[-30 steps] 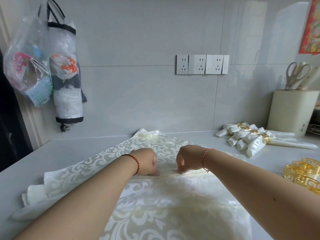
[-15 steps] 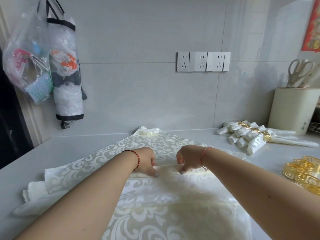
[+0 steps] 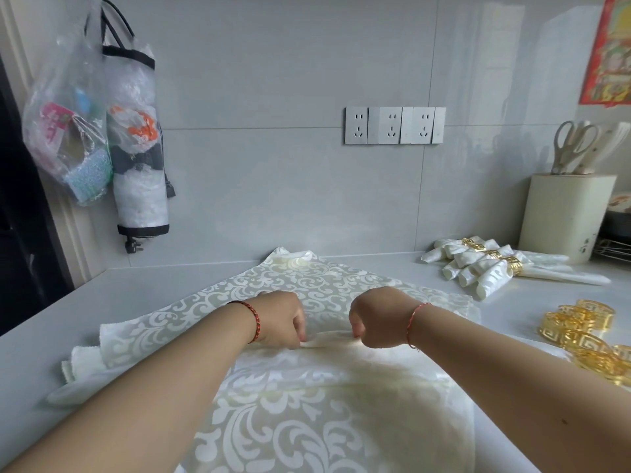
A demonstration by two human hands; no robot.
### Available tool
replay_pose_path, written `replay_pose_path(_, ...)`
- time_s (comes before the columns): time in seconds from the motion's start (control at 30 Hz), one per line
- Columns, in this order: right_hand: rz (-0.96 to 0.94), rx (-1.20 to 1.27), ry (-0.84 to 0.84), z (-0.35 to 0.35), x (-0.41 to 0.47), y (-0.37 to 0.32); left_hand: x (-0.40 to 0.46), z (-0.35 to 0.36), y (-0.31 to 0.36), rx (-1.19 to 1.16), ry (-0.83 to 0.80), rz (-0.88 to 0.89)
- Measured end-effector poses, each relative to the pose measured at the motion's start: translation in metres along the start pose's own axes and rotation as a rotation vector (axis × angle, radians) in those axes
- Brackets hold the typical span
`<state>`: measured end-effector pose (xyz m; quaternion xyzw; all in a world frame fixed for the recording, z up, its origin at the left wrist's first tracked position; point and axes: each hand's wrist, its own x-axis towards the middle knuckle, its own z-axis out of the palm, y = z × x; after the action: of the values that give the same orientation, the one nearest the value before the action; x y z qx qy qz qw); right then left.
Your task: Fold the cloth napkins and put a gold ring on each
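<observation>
Both hands, left hand [image 3: 281, 319] and right hand [image 3: 377, 317], seemingly pinch a raised fold between them in the cream damask napkin [image 3: 307, 421].

Bright, soft daylight; wall glare upper right; wide-angle edge bending.

The fingertips of the left hand [image 3: 281, 319] and right hand [image 3: 377, 317] curl under, hidden. The napkin [image 3: 307, 421] runs off the bottom edge. The loose rings [image 3: 587, 339] are cut by the right edge. The holder [image 3: 566, 216] hides the scissors' [image 3: 573, 145] blades.
</observation>
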<state>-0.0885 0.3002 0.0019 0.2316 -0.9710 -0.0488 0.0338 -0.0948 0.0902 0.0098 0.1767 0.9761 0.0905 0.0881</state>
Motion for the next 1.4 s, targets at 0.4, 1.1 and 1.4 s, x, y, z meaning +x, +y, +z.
replay_pose_path(0.4, 0.092, 0.28, -0.196, -0.005, 0.012, 0.012, -0.002, 0.002, -0.001, -0.104, -0.008, -0.019)
replay_pose_path(1.1, 0.012, 0.23, -0.077, -0.007, -0.024, 0.002, -0.029, 0.009, 0.012, -0.167, 0.048, 0.042)
replay_pose_path(1.4, 0.01, 0.276, -0.062, -0.005, -0.028, -0.003, -0.031, 0.014, 0.01, -0.175, 0.069, 0.091)
